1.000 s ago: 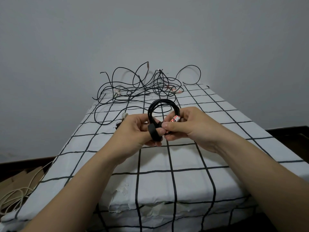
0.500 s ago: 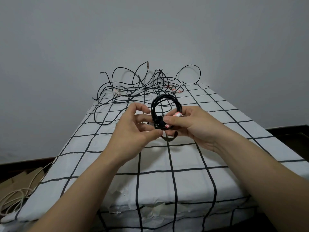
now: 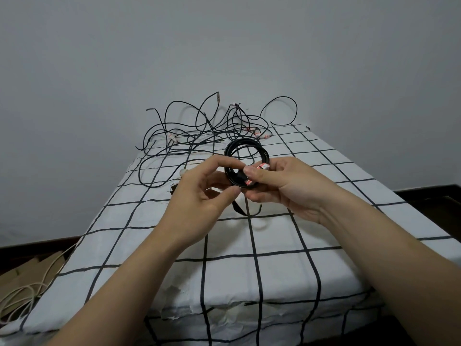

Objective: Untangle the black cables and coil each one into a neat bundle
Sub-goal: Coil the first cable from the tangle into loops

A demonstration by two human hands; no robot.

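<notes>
The checked cloth (image 3: 274,270) folds over the front edge just below both forearms, and bare cloth runs from that edge up to the hands. To the left, past the side edge, a pale cord (image 3: 25,293) lies on the floor over cardboard (image 3: 30,268). Above the middle of the cloth, the left hand (image 3: 199,196) pinches the left side of the coiled cable (image 3: 249,146) between forefinger and thumb. The right hand (image 3: 287,188) grips its lower part, thumb on top and fingers curled behind. A black strap (image 3: 238,208) hangs beneath. Bare squares lie to the right. Farther back, the tangled cables (image 3: 199,131) cover the far end, looping up against the wall (image 3: 99,71).
</notes>
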